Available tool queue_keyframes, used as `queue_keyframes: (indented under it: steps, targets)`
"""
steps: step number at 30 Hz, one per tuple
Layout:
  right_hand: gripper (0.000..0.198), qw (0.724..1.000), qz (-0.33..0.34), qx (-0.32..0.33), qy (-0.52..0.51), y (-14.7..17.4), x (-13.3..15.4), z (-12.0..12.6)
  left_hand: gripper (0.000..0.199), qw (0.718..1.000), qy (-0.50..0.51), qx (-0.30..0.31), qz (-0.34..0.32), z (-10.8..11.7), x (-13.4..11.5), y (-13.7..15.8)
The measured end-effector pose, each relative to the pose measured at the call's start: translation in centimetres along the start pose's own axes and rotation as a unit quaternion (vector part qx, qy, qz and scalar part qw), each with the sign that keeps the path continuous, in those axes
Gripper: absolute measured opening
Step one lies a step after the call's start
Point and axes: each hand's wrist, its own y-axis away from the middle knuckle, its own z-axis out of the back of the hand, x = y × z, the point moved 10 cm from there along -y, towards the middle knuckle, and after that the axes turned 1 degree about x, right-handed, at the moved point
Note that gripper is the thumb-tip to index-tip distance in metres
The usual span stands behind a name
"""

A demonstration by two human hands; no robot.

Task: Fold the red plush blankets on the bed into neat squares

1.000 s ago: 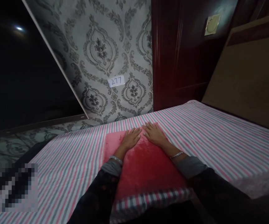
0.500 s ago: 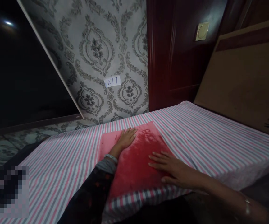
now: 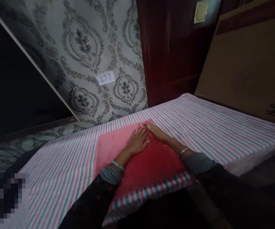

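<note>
A red cloth (image 3: 156,165) with a soft, fuzzy-looking surface lies spread on a striped sheet (image 3: 204,127). Its left side is paler pink and its right side deep red. My left hand (image 3: 138,142) rests flat near the middle of the upper part, fingers stretched and spread. Just right of it, close to the cloth's far edge, my right hand (image 3: 157,132) lies palm down with its fingers extended, the tips near my left fingers. Neither hand grips anything. The right fingertips are partly hard to make out.
Behind the sheet is a patterned wall with a paper label (image 3: 105,78) reading 277. A large dark screen (image 3: 20,86) leans at the left. A dark red panel (image 3: 175,54) and a cardboard sheet (image 3: 249,63) stand at the right.
My right hand has moved from the cloth's lower right side up to its far edge, beside my left hand. My left hand has shifted slightly right. The view has tilted.
</note>
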Motion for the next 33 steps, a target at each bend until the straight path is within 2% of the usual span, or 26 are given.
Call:
queue_keyframes:
  steps: [5, 8, 12, 14, 16, 18, 19, 21, 23, 25, 27, 29, 31, 33]
  targets:
    - [0.087, 0.998, 0.056, -0.007, 0.015, 0.4, -2.3, -0.7, 0.066, 0.999, 0.003, 0.005, -0.045, -0.7, -0.9, 0.3]
    - [0.088, 0.998, 0.056, 0.015, 0.020, 0.5, -2.7, -1.0, 0.072, 0.994, 0.042, 0.040, -0.088, -0.8, -3.6, 1.8]
    - [0.087, 0.996, 0.056, 0.048, 0.056, 0.3, -2.6, -1.6, 0.080, 0.971, 0.119, 0.097, -0.182, -0.9, -9.8, 8.1]
    - [0.087, 0.994, 0.055, 0.064, 0.072, 0.4, -2.8, -1.9, 0.070, 0.954, 0.162, 0.109, -0.227, -0.8, -12.8, 12.2]
    - [0.084, 0.992, 0.052, 0.073, 0.094, 0.4, -3.1, -1.9, 0.060, 0.925, 0.224, 0.135, -0.276, -0.7, -15.4, 15.9]
    - [0.080, 0.987, 0.049, 0.086, 0.124, 0.3, -3.0, -1.8, 0.052, 0.908, 0.273, 0.137, -0.287, 0.2, -16.3, 17.8]
    - [0.077, 0.984, 0.045, 0.096, 0.143, 0.1, -2.8, -1.9, 0.049, 0.911, 0.289, 0.120, -0.271, 1.0, -15.9, 17.9]
    - [0.071, 0.973, 0.036, 0.124, 0.190, -0.6, -1.7, -2.6, 0.045, 0.934, 0.298, 0.048, -0.192, 3.3, -12.9, 16.7]
    - [0.064, 0.958, 0.044, 0.146, 0.243, -1.4, 0.3, -4.0, 0.046, 0.959, 0.268, -0.042, -0.088, 5.6, -8.3, 15.1]
    - [0.060, 0.940, 0.077, 0.152, 0.294, -2.0, 2.8, -6.1, 0.051, 0.977, 0.190, -0.101, 0.016, 6.6, -3.5, 14.1]
    - [0.057, 0.921, 0.112, 0.149, 0.342, -1.9, 4.6, -8.6, 0.061, 0.987, 0.093, -0.093, 0.095, 5.6, 0.3, 13.5]
    - [0.055, 0.900, 0.132, 0.144, 0.389, -1.2, 5.0, -10.7, 0.069, 0.989, 0.019, -0.056, 0.133, 3.2, 2.5, 13.5]
    - [0.055, 0.883, 0.143, 0.136, 0.425, -0.2, 4.2, -12.0, 0.068, 0.991, -0.016, -0.032, 0.132, 1.0, 3.3, 13.9]
    - [0.055, 0.873, 0.154, 0.123, 0.447, 0.6, 3.3, -12.5, 0.065, 0.992, -0.021, -0.030, 0.117, -0.2, 3.1, 14.6]
